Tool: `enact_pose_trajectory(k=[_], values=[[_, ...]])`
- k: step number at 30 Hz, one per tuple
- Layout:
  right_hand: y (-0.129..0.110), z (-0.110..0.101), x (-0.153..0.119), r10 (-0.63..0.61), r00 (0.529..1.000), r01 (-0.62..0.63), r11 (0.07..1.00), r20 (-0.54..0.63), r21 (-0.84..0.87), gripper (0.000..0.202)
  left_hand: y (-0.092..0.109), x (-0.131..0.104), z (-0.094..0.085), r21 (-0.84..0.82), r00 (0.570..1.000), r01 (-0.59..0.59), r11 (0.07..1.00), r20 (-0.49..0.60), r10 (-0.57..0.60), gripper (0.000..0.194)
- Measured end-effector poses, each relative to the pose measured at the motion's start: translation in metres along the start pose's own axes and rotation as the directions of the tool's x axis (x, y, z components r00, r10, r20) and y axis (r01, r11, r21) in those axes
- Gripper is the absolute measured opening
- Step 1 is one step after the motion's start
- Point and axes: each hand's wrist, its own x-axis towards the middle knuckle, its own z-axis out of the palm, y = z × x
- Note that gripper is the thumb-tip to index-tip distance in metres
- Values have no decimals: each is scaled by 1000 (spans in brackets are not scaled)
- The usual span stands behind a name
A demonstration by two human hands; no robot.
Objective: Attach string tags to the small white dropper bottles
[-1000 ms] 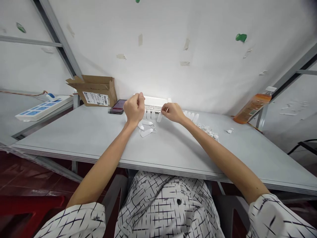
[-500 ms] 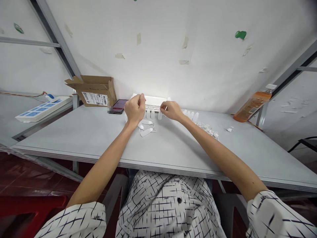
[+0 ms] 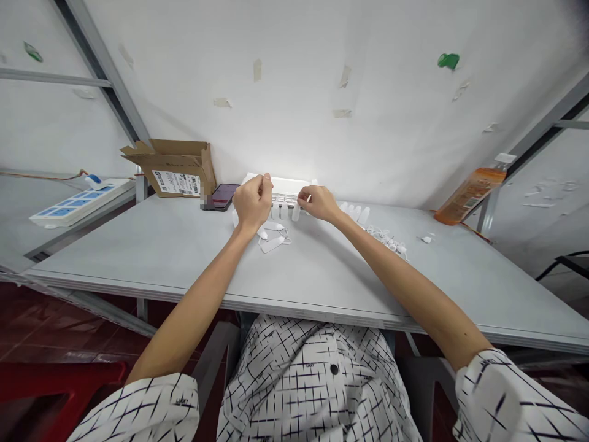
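Observation:
My left hand (image 3: 253,201) is curled into a fist at the left part of a white rack-like holder (image 3: 294,185) by the wall. Whatever its fingers hold, if anything, is hidden. My right hand (image 3: 318,203) pinches at the holder's right part, thumb and forefinger at the top of a small white tag-like piece (image 3: 296,213) that hangs slightly tilted. Between the hands, two similar white pieces (image 3: 284,212) stand upright along the holder's front. Below my left hand lie several white tag-like pieces with thin loops (image 3: 273,245).
Right of my right hand are several white pieces in a row (image 3: 358,213) and a pile of white corded parts (image 3: 387,240). A phone (image 3: 224,195) and an open cardboard box (image 3: 172,169) stand left. An orange bottle (image 3: 472,193) leans at right; a power strip (image 3: 80,202) lies far left.
The white piece under my right fingertips has shifted slightly left and tilted a little. Both hands stay almost in place; the view has shifted slightly.

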Motion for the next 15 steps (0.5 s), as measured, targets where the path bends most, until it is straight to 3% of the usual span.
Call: enact_pose_trajectory(k=[6,10,15], values=[[2,-4,-1,-3,1000,5,997,-19,81,17,1,-3,2,-46,997,-26,999,67,29,50],[11,-20,0,40,994,-27,991,-105,128,18,3,-3,3,-42,996,-42,998,79,45,50],[31,-48,-1,136,981,-147,987,-141,-70,12,6,-4,2,-50,982,-98,994,159,105,45]])
